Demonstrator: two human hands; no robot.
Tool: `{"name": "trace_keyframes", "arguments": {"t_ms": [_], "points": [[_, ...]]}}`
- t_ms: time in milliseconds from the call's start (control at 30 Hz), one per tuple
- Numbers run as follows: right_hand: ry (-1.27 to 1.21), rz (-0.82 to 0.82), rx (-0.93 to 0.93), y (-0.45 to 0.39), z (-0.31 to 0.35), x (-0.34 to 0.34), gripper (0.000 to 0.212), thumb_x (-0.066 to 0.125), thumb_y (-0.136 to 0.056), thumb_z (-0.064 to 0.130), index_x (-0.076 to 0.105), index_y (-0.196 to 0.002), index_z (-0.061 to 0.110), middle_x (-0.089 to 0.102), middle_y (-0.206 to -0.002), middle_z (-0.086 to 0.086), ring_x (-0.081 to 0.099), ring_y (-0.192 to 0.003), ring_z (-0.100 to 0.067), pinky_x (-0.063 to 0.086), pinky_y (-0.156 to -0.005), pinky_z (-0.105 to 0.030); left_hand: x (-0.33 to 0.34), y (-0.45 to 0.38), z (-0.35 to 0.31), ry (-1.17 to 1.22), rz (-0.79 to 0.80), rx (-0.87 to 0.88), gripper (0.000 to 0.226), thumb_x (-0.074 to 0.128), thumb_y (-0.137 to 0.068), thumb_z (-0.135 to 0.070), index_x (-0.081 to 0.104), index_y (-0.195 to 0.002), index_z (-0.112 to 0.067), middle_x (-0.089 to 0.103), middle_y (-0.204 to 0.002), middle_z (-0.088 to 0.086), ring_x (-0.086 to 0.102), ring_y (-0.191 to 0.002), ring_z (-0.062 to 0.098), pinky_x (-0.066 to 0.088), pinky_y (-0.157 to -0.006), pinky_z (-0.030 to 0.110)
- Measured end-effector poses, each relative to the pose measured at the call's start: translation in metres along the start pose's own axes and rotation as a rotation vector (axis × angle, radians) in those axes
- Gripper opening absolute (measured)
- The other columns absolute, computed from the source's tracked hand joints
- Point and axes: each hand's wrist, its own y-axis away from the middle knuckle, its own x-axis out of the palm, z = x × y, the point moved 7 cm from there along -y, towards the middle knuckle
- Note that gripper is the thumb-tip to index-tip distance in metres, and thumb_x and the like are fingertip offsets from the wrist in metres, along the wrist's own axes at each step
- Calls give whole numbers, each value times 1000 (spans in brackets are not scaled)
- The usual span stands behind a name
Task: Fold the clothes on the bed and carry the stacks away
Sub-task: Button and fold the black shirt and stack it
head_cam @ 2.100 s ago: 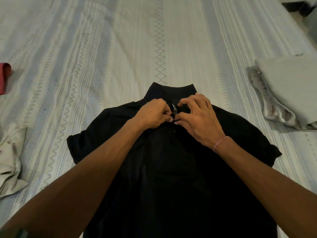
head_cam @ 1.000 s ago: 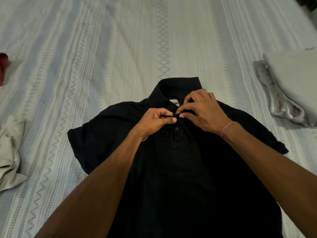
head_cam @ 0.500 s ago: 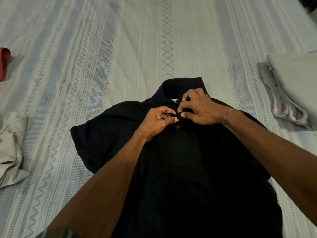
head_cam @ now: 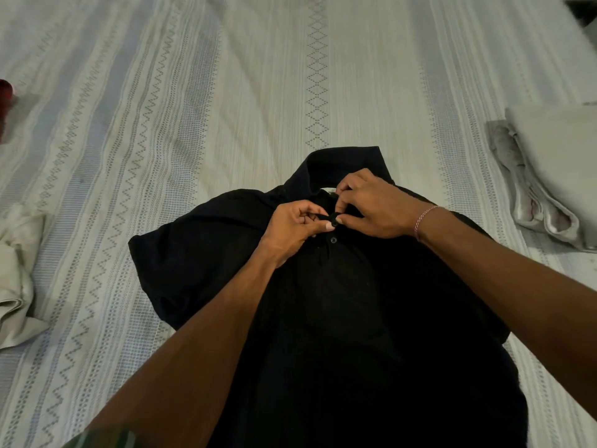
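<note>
A black polo shirt [head_cam: 339, 318] lies front-up on the striped bedspread [head_cam: 258, 76], collar pointing away from me. Both hands meet at the placket just below the collar. My left hand [head_cam: 295, 229] pinches the placket edge beside the top button. My right hand [head_cam: 371, 205], a pink thread band on its wrist, pinches the opposite edge of the placket against it. A second button [head_cam: 333, 240] shows just below the hands. My forearms hide much of the shirt's lower front.
A folded stack of pale grey clothes [head_cam: 549, 176] lies at the right edge. A crumpled cream garment [head_cam: 16, 279] sits at the left edge. A red item [head_cam: 5, 92] shows at the far left.
Both hands have stayed at the placket, working their fingers on the top button. The view has shifted slightly, so the shirt sits a little lower and further right.
</note>
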Motion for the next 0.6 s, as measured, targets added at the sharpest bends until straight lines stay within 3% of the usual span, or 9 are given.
{"name": "trace_keyframes", "arguments": {"t_ms": [100, 167, 267, 367, 500, 600], "points": [[142, -98, -12, 4, 1, -6, 26, 60, -95, 49, 70, -107, 29, 55, -128, 0, 42, -131, -21, 22, -118, -36, 0, 1, -2, 8, -4, -4, 26, 85, -76, -7, 74, -99, -7, 69, -82, 23, 60, -71, 17, 57, -74, 22], [250, -205, -16, 11, 5, -10, 24, 59, -93, 51, 69, -100, 29, 58, -123, -1, 47, -130, -24, 22, -120, -44, -1, 2, -3, 19, -13, -15, 29, 86, -74, -6, 73, -100, -5, 67, -76, 12, 59, -68, 12, 57, -75, 22], [335, -356, 56, 30, 17, -15, 27, 57, -96, 47, 66, -101, 22, 63, -115, -6, 57, -113, -27, 41, -105, -43, -2, 7, -10, 8, -60, -4, 29, 87, -74, -8, 74, -100, -7, 69, -75, 5, 61, -68, 9, 59, -78, 24], [294, -472, 185, 55, 25, -12, 28, 57, -98, 43, 67, -101, 17, 63, -99, -4, 58, -91, -22, 46, -84, -37, -3, 26, -24, 31, -188, 18, 15, 81, -83, -10, 78, -97, -10, 76, -85, 3, 69, -75, 7, 58, -78, 23], [-291, -766, 396, 100, 31, -11, 16, 68, -95, 32, 74, -93, 17, 64, -91, 6, 57, -80, -4, 43, -76, -11, -2, 71, -32, 106, -413, -49, 9, 77, -87, -17, 81, -93, -11, 77, -77, -4, 73, -75, 5, 53, -70, 13], [-864, -991, 763, 134, 33, 10, 7, 79, -86, 25, 73, -87, 23, 70, -83, 8, 68, -76, -4, 56, -76, -16, 9, 101, -31, 254, -573, -133, 11, 86, -78, -19, 81, -83, -11, 75, -70, -2, 71, -67, 6, 52, -65, 11]]}}
